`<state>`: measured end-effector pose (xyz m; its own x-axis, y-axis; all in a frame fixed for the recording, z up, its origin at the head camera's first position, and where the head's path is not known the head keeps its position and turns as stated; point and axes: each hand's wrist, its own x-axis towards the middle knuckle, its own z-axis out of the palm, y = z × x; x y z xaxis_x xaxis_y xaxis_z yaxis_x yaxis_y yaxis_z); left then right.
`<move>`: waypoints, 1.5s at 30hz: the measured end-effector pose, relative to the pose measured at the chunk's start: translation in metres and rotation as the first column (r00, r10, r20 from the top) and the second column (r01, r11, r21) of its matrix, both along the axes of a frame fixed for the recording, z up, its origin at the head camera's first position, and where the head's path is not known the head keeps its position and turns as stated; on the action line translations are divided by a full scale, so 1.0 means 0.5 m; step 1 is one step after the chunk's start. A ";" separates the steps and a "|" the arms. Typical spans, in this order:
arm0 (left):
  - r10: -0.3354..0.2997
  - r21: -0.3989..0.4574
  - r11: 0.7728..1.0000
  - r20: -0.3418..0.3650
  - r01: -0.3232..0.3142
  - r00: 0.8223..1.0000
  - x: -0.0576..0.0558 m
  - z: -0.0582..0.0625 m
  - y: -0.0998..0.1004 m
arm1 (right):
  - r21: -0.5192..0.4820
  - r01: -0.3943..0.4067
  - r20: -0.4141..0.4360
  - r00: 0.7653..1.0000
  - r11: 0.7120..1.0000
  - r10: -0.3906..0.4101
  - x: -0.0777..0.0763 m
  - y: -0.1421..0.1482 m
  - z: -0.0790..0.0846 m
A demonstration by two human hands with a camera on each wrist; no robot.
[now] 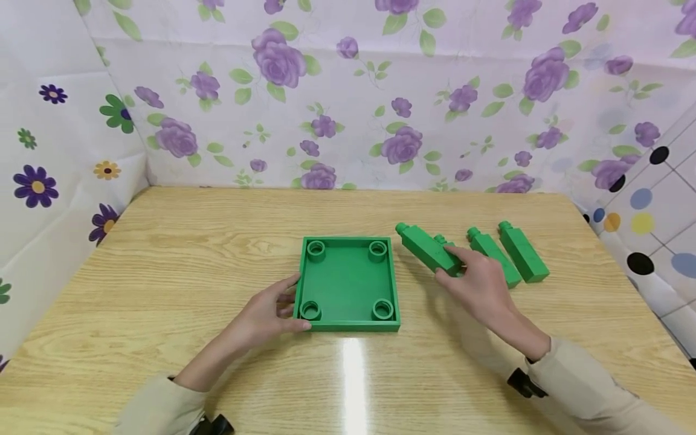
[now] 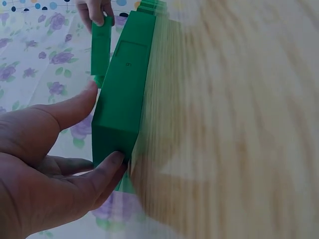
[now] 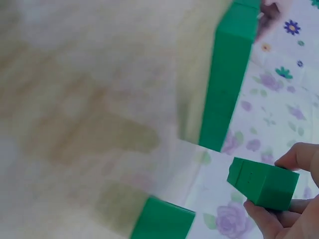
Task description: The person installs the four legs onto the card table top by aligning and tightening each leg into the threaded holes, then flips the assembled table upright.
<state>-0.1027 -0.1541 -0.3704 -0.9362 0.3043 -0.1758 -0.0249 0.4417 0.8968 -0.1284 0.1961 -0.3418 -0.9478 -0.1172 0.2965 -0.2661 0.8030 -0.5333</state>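
A square green plastic panel (image 1: 348, 281) lies on the table, with a raised rim and a round socket in each corner. My left hand (image 1: 266, 308) grips its near left corner, thumb at the front rim and fingers along the left side. In the left wrist view, the panel's side (image 2: 124, 74) shows between thumb and fingers. My right hand (image 1: 481, 281) pinches a long green leg (image 1: 426, 246) by its plain end, above the table right of the panel. Its round knobbed end points to the far left. Another leg lies partly hidden behind it.
Two more green legs, a nearer one (image 1: 492, 254) and a rightmost one (image 1: 523, 252), lie right of my right hand. A flowered cloth (image 1: 353, 121) stands behind the wooden table (image 1: 217, 241), and patterned sheets hang at both sides.
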 end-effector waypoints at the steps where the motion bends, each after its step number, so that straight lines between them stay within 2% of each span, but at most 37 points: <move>1: 0.002 0.000 1.000 -0.001 -0.002 1.000 0.000 -0.001 0.002 | -0.015 0.004 -0.002 1.000 1.000 -0.004 -0.002 0.001 0.003; 7: 0.030 -0.001 1.000 0.014 -0.030 0.999 0.001 -0.006 0.007 | -0.176 -0.002 0.069 0.997 0.984 0.014 -0.031 0.009 0.021; 11: 0.037 -0.007 0.999 0.012 -0.037 0.999 0.005 -0.006 0.003 | -0.330 0.017 0.159 0.987 0.944 0.038 -0.059 0.012 0.033; 14: 0.032 -0.006 0.999 0.005 -0.032 0.999 0.007 -0.006 0.003 | -0.461 0.045 0.216 0.974 0.886 0.062 -0.077 0.010 0.045; 17: 0.031 0.014 0.999 0.011 -0.032 0.999 0.008 -0.007 0.005 | -0.587 0.074 0.256 0.962 0.806 0.098 -0.091 0.005 0.057; 21: 0.039 0.033 0.999 0.024 -0.040 0.999 0.008 -0.009 0.007 | -0.686 0.107 0.276 0.954 0.720 0.121 -0.110 -0.009 0.068; 24: 0.044 0.036 0.998 0.032 -0.045 0.999 0.009 -0.010 0.006 | -0.735 0.101 0.250 0.960 0.671 0.129 -0.125 -0.027 0.074; 25: 0.045 0.033 0.998 0.033 -0.046 0.998 0.009 -0.010 0.006 | -0.742 0.092 0.238 0.962 0.664 0.133 -0.129 -0.032 0.076; 31: 0.047 0.033 0.998 0.039 -0.048 0.998 0.008 -0.011 0.007 | -0.814 0.039 0.176 0.968 0.580 0.181 -0.152 -0.072 0.085; 36: 0.050 0.052 0.997 0.044 -0.052 0.998 0.007 -0.014 0.009 | -0.899 -0.017 0.082 0.975 0.437 0.208 -0.170 -0.111 0.090; 38: 0.050 0.058 0.997 0.044 -0.052 0.998 0.006 -0.015 0.009 | -0.916 -0.044 0.046 0.976 0.398 0.214 -0.176 -0.125 0.090; 41: 0.049 0.058 0.997 0.040 -0.051 0.998 0.005 -0.015 0.009 | -0.918 -0.075 0.017 0.974 0.391 0.225 -0.182 -0.145 0.090; 42: 0.048 0.057 0.997 0.039 -0.051 0.998 0.004 -0.016 0.009 | -0.912 -0.082 0.014 0.973 0.402 0.230 -0.184 -0.151 0.089; 45: 0.047 0.053 0.997 0.035 -0.049 0.998 0.005 -0.016 0.008 | -0.879 -0.106 0.015 0.968 0.464 0.251 -0.187 -0.169 0.090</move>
<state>-0.1004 -0.1501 -0.3782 -0.9436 0.2692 -0.1925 -0.0758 0.3904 0.9175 -0.2220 0.1115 -0.2967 -0.9725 -0.0401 0.2296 -0.2215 -0.1471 -0.9640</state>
